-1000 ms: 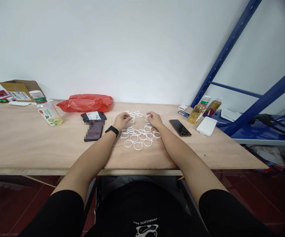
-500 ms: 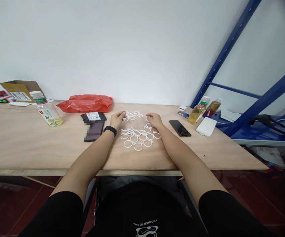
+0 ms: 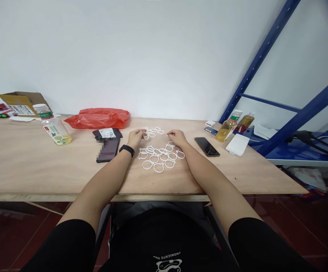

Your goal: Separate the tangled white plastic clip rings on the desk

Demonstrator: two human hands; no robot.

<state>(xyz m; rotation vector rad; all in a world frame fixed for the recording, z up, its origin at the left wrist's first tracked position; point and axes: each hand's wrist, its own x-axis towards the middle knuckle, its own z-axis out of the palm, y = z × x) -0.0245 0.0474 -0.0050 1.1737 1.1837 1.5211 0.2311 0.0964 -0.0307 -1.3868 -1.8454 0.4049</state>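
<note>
My left hand (image 3: pixel 136 138) is closed at the far side of the rings, thumb and finger pinching a white plastic ring (image 3: pixel 146 139). Beside its fingertips lies a small far group of white rings (image 3: pixel 156 131). To the right of that group, my right hand (image 3: pixel 178 138) hovers low with its fingers pressed together; whatever they hold, if anything, is too small to make out. Nearer to me spreads a larger cluster of white rings (image 3: pixel 158 172) with little eyelets, several overlapping. My right wrist is close to the cluster's right edge.
A phone (image 3: pixel 207 146), a white case (image 3: pixel 237 145) and a drink bottle (image 3: pixel 227 128) stand right. On the left are a dark phone-like item (image 3: pixel 108 150), a black packet (image 3: pixel 107 133), a red plastic bag (image 3: pixel 98 118), another bottle (image 3: pixel 56 130) and a cardboard box (image 3: pixel 24 104).
My left hand has shifted slightly right with its ring. A ring seen under my right fingertips earlier no longer shows clearly. The larger cluster lies as before.
</note>
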